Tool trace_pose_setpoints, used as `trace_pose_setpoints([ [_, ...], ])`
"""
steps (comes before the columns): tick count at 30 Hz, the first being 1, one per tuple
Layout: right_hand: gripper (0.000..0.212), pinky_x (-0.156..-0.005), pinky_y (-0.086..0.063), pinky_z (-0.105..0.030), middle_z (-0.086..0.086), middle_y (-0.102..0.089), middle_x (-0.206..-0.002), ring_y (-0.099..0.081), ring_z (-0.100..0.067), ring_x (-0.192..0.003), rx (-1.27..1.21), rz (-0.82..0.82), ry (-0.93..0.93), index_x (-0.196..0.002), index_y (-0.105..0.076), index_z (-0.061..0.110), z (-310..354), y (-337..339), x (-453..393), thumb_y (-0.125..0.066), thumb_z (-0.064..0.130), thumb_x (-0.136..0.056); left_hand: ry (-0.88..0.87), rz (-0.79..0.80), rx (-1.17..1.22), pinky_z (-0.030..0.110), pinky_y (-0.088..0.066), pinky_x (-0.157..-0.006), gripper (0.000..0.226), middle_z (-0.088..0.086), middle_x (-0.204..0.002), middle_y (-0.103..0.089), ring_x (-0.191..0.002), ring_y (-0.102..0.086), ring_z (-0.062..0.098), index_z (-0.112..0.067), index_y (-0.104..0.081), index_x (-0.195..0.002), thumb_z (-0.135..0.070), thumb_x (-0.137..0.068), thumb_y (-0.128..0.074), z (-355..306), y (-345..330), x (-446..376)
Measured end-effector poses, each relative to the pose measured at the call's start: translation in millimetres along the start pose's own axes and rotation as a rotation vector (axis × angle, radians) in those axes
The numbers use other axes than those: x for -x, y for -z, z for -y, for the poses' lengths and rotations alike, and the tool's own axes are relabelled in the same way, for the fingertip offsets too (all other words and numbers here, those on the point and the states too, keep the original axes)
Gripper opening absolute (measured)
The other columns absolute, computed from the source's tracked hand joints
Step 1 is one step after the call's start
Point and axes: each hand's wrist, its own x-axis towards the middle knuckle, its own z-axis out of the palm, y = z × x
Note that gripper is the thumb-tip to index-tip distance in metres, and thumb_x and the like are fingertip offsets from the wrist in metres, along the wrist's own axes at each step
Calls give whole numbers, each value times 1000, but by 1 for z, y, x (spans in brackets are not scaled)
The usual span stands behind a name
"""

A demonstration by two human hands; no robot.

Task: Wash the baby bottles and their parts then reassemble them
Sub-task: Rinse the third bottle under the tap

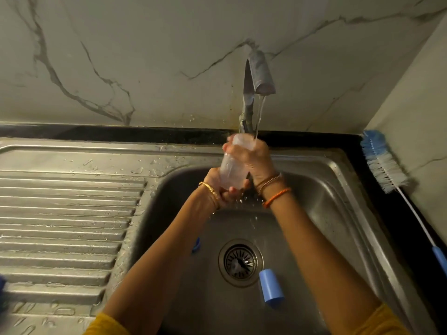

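A: Where are we with the bottle?

B: We have it up under the tap, over the far side of the sink, tilted with its top end toward the running water. Our left hand is curled round the bottom end, and our right hand is wrapped round the upper part, fingers closed on it. Both hands are holding, neither one loose.

A: So this is the rinse?

B: We judge so. Water is falling past the right hand and dripping off below. To do it well, we should bring the open mouth squarely into the stream so the inside fills, then tip it out, and turn the bottle between the hands so every side gets water.

A: Will it slip?

B: Probably, if we relax. Clear wet plastic is slick, so we keep the lower hand cupped under the base as a stop.

A: And the other parts?

B: A blue cap lies on the sink floor near us, just right of the drain. A small blue piece shows left of the drain, half hidden by our left arm; we cannot tell what it is. The bottle brush rests on the counter to the right, against the wall.
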Motion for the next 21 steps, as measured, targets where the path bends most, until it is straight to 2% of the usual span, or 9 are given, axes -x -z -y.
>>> trace_pose_setpoints([
  [2,21,-62,-45,-7,-1,-57,-91,-55,-6,-78,-54,-379,-61,-100,-61,10,-14,-15,12,-67,18,-82,-41,-130,53,9,-30,-29,46,2,-41,-47,-29,-42,10,-9,-48,-64,-33,-98,-29,7,-7,-3],
  [3,26,-56,-42,-2,-2,-58,-93,-54,-3,-76,-50,-472,-66,-106,-61,6,-20,-18,16,-67,18,-83,-91,-168,118,11,-32,-31,42,1,-45,-47,-37,-46,12,-12,-45,-62,-26,-99,-32,14,-9,-10],
  [5,33,-54,-40,1,-8,-63,-100,-57,-9,-82,1,-555,-78,-110,-60,3,-25,-21,18,-68,19,-82,-205,-256,173,17,-38,-41,37,0,-49,-49,-57,-48,16,-13,-43,-63,-13,-98,-33,25,-18,-11],
  [9,34,-60,-39,-3,-12,-64,-108,-56,-14,-91,0,-681,-95,-110,-61,3,-21,-22,17,-68,19,-81,-363,-392,202,20,-39,-45,39,5,-57,-51,-52,-47,12,-8,-50,-63,-16,-98,-34,32,-25,-9],
  [12,34,-61,-41,-6,-9,-64,-104,-55,-13,-89,-2,-638,-107,-108,-61,3,-20,-21,20,-70,19,-79,-522,-414,257,12,-42,-43,36,4,-66,-55,-50,-55,5,0,-58,-81,-15,-100,-31,36,-22,-10],
  [14,33,-65,-44,-12,-1,-61,-94,-55,-11,-85,116,-479,-52,-104,-60,5,-20,-22,25,-73,18,-77,-437,-383,262,16,-47,-47,28,8,-76,-57,-61,-59,11,-5,-54,-89,-21,-100,-34,36,-21,-11],
  [16,38,-71,-46,-17,2,-57,-94,-53,-8,-83,277,-268,4,-107,-58,8,-21,-25,31,-75,17,-74,-354,-235,325,21,-50,-51,25,9,-85,-59,-67,-64,15,-9,-54,-88,-27,-98,-40,32,-19,-9],
  [18,47,-78,-44,-23,-2,-53,-105,-50,-10,-92,357,-164,-17,-116,-51,9,-21,-22,33,-74,17,-76,-236,-117,379,18,-50,-41,27,5,-71,-63,-58,-64,11,-14,-54,-88,-31,-99,-35,25,-16,-5],
  [21,53,-75,-39,-21,-7,-52,-116,-46,-11,-96,436,-238,-33,-122,-44,5,-15,-7,28,-70,25,-80,-62,-56,316,24,-50,-36,34,10,-46,-62,-51,-63,21,-6,-53,-84,-31,-100,-36,18,-10,6],
])
